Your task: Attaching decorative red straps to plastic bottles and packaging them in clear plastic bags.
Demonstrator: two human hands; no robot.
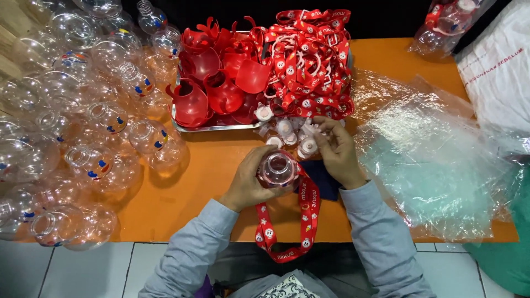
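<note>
The left hand is closed around a small clear bottle and holds it upright over the orange bench, just in front of the person. A red strap with little pictures on it hangs from the bottle and drops over the bench edge. The right hand is pinching one of the small white caps that lie in a little bunch beside the metal tray of red cups. I think it is best to keep the bottle still and straight, pick just one cap, and set it flat on the open top so it does not go on crooked. Lots of empty clear bottles are piled on the left, and clear plastic bags lie on the right.
</note>
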